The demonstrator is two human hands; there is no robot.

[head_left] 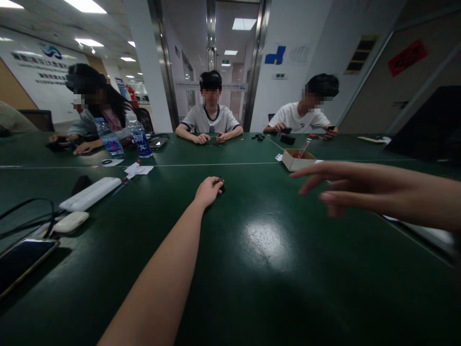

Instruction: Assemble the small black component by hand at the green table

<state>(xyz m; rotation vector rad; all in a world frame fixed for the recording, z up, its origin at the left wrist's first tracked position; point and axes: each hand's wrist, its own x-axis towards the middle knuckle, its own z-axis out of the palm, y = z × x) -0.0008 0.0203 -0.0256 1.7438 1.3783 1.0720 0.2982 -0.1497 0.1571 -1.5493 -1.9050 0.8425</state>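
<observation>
Stretched forward over the green table, my left hand has its fingers closed around a small dark object. Only part of that object shows past the fingers, and its kind is unclear. My right hand reaches in from the right edge, held above the table with fingers apart and nothing in them. Just beyond its fingertips stands a small open cardboard box; a red-and-clear stick-like item pokes up out of it.
At left lie a phone, a white case, a white power bank and black cables. Two water bottles stand farther back. Across the table sit three people, their hands near small items. A dark-edged flat object lies right.
</observation>
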